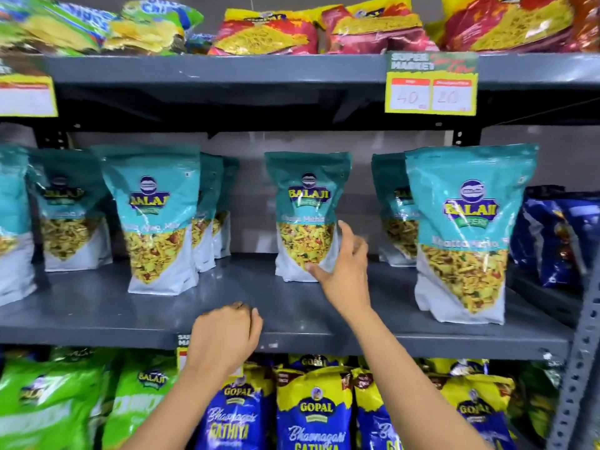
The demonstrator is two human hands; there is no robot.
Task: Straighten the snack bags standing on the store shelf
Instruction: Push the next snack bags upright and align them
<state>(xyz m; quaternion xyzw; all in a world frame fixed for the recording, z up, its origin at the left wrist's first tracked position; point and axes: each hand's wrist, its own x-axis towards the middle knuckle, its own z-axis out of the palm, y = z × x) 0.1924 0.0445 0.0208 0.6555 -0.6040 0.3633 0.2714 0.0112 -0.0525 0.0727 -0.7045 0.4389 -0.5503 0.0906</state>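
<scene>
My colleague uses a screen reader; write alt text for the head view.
The right hand touches a teal snack bag standing mid-shelf on a grey store shelf, while the left hand rests curled on the shelf's front edge. More teal bags stand either side.

Teal-and-white stand-up snack bags occupy the grey middle shelf (97,316), each with a clear window showing yellow mix. The centre bag (306,216) stands upright, alone, set back from the shelf edge, with clear gaps either side. The bag left of centre (156,219) stands forward, upright, further bags (211,209) ranked behind it. The right-hand bag (464,232) stands nearest the front edge, leaning slightly, another bag (394,209) behind it. More bags (69,209) stand at far left, further back.
</scene>
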